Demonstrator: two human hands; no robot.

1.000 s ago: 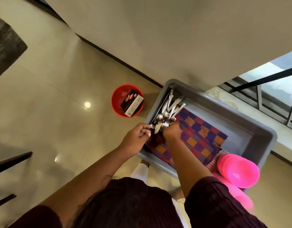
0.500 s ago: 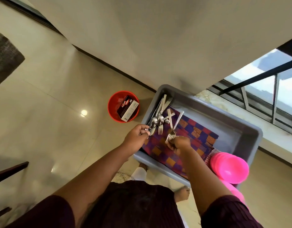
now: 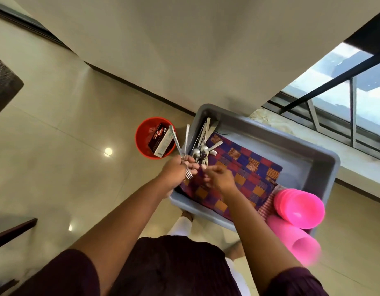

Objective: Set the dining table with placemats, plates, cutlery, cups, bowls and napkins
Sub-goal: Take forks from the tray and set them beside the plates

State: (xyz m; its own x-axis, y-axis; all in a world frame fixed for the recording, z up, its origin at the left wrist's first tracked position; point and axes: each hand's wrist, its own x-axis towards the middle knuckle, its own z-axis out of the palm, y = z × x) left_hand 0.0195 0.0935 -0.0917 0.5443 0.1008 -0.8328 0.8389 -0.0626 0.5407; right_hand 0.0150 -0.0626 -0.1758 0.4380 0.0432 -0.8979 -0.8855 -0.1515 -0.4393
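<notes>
A grey plastic tub holds checked purple, red and orange placemats. Loose spoons, forks and knives lie at its far left corner. My left hand is over the tub's left rim, shut on two forks whose handles point up and away. My right hand hovers just right of it above the placemats, fingers loosely spread and holding nothing. Pink bowls and pink cups sit at the tub's near right corner.
A red bucket with a dark box inside stands on the glossy tiled floor left of the tub. A beige wall rises behind, a window with dark bars at the right. Dark wooden furniture edges show at the lower left.
My right hand passed its forks to my left hand and now holds nothing. My left hand has lifted slightly, the fork handles now sticking up past the tub's rim.
</notes>
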